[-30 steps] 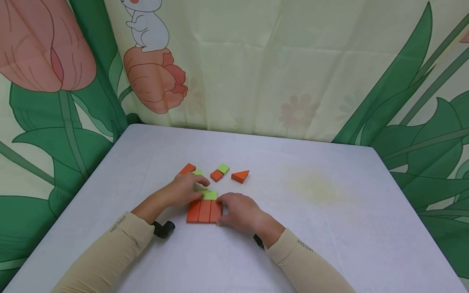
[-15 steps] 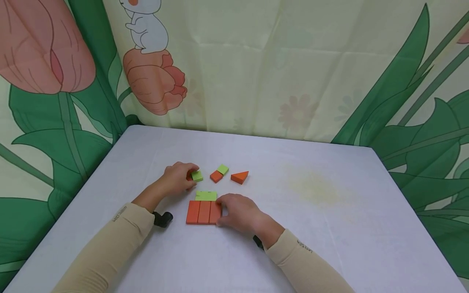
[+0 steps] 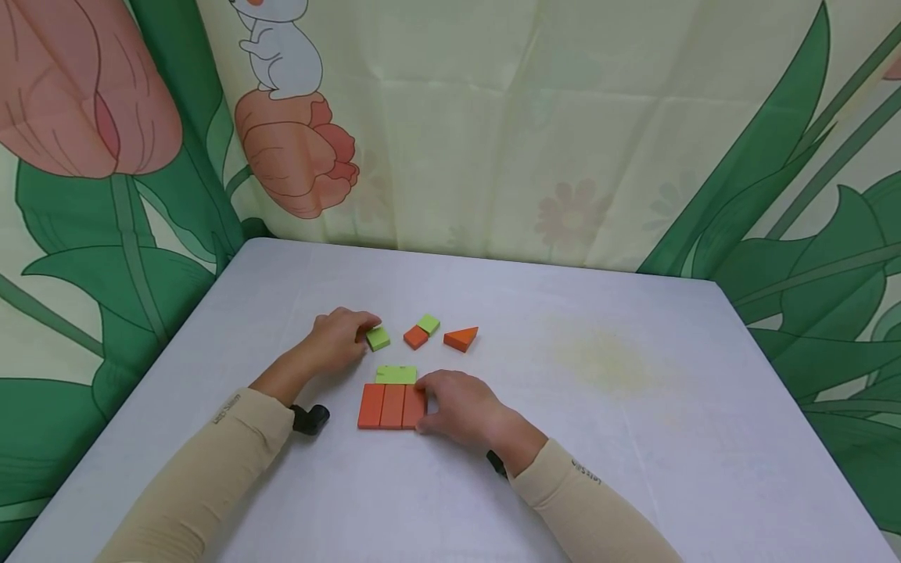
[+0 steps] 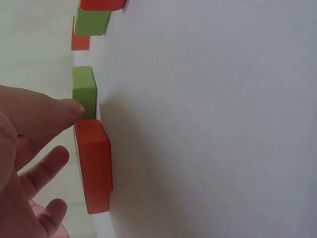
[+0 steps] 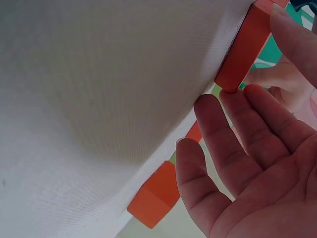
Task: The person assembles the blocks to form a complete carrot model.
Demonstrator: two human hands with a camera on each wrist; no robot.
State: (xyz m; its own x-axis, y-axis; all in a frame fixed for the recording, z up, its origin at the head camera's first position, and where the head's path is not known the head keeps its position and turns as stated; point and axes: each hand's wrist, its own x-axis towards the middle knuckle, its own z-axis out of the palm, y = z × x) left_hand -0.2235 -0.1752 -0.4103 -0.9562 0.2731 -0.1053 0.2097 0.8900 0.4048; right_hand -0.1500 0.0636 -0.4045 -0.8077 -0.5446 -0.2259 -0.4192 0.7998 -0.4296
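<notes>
In the head view, three long orange blocks (image 3: 392,407) lie side by side, with a green strip (image 3: 396,375) along their far edge. My right hand (image 3: 461,407) holds the rightmost one at its ends; in the right wrist view, thumb and fingertips meet the ends of this orange block (image 5: 245,47). My left hand (image 3: 340,340) is farther back, pinching the left side of a small green block (image 3: 378,338). In the left wrist view, the thumb overlaps the green block (image 4: 85,91), right above an orange block (image 4: 94,158). The index finger is mostly hidden there.
Behind the row, a small orange block (image 3: 416,337) touches a green square block (image 3: 428,324). An orange triangular block (image 3: 461,339) lies to their right. Everything rests on a white-covered table (image 3: 669,438), with a printed curtain (image 3: 493,141) behind its far edge.
My left hand has moved from the green strip back and left to the small green block, which has turned slightly. My right hand has stayed at the orange row.
</notes>
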